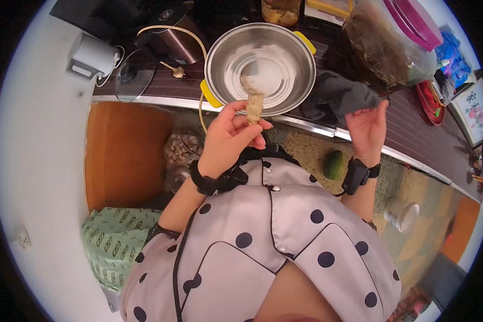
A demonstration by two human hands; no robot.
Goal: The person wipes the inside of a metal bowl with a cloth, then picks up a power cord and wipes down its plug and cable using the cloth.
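Your left hand [232,135] pinches a tan piece [255,105] between thumb and fingers; the piece is blocky at its upper end and, from this view, overlaps the near rim of the basin [291,61]. The basin is round, shiny metal, with concentric rings in its floor and yellow handles [211,94]. Your right hand [368,129] is spread, palm showing, at the crumpled, dark grey cloth [342,92]; firm contact cannot be confirmed. The dark, lined counter [172,88] carries a round glass lid [135,78] and a pale plug [178,72] left of the basin.
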